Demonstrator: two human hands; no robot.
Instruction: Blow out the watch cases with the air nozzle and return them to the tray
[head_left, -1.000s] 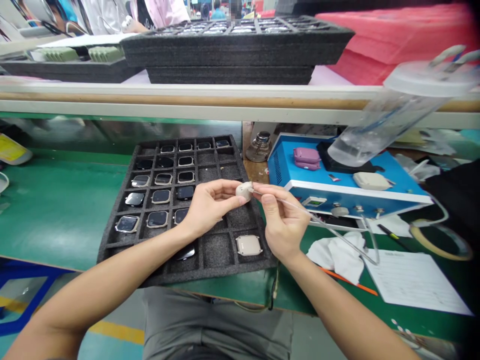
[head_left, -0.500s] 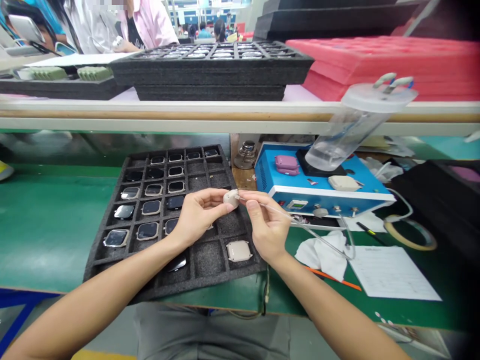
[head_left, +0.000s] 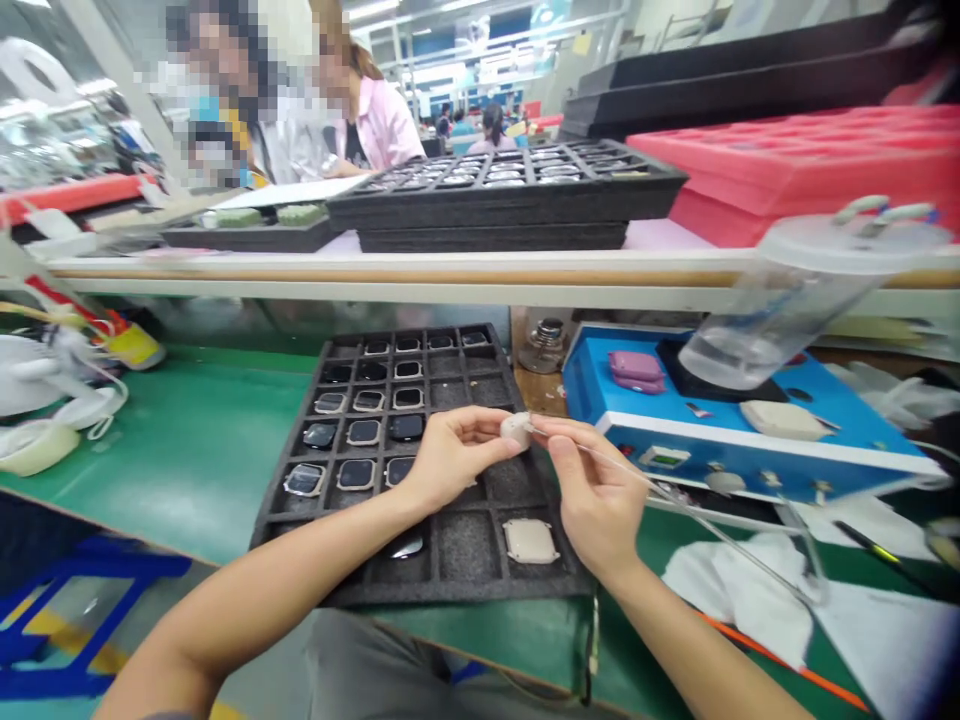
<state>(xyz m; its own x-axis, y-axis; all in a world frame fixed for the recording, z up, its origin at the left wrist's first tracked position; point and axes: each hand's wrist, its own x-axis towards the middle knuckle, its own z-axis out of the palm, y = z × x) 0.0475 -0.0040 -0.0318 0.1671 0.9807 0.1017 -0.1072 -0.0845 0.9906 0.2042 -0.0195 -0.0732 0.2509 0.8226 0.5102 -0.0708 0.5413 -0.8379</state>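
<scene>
My left hand pinches a small beige watch case, seen nearly edge-on, between thumb and fingers. Closed around a thin clear tube, my right hand keeps its tip against or very near the case; contact is too small to make out. Both hands are above a black foam tray with square compartments. Several watches with dark screens lie in its left and middle compartments. Another beige watch case rests in the front right compartment. The tube trails right toward a blue machine.
On the blue machine are purple cases, a beige case and a leaning clear cylinder. White tissue and an orange stick lie right. A shelf behind holds black trays and red foam. People stand beyond.
The camera view has swung left and up, so the scene appears farther right and lower. Both hands keep the same hold on the case and tube.
</scene>
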